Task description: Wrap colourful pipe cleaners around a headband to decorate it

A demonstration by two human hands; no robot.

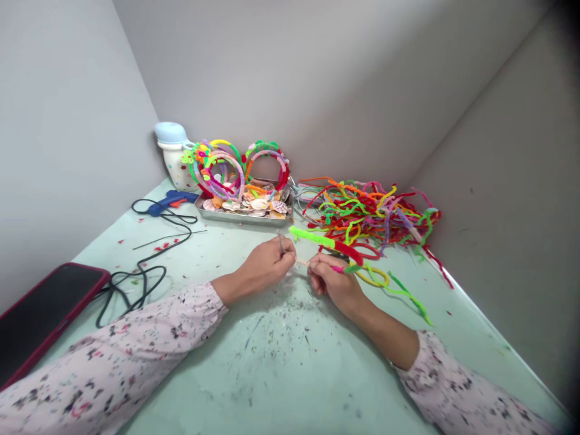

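Note:
My left hand (265, 266) is closed in a pinch on one end of a thin pale stick or wire (302, 261). My right hand (333, 279) is closed on the other end, together with a bright green pipe cleaner (312, 237) and a red pipe cleaner (348, 252) that stick out to the upper left and right. Both hands rest low over the pale green table (281, 362), close together near its middle. What exactly the stick is I cannot make out.
A heap of colourful pipe cleaners (371, 214) lies at the back right. A metal tray of shells (247, 211) with wrapped hoops (240, 169) stands at the back, beside a white jar (174, 157). A blue glue gun (174, 200) with black cord and a red-cased phone (45, 314) lie left.

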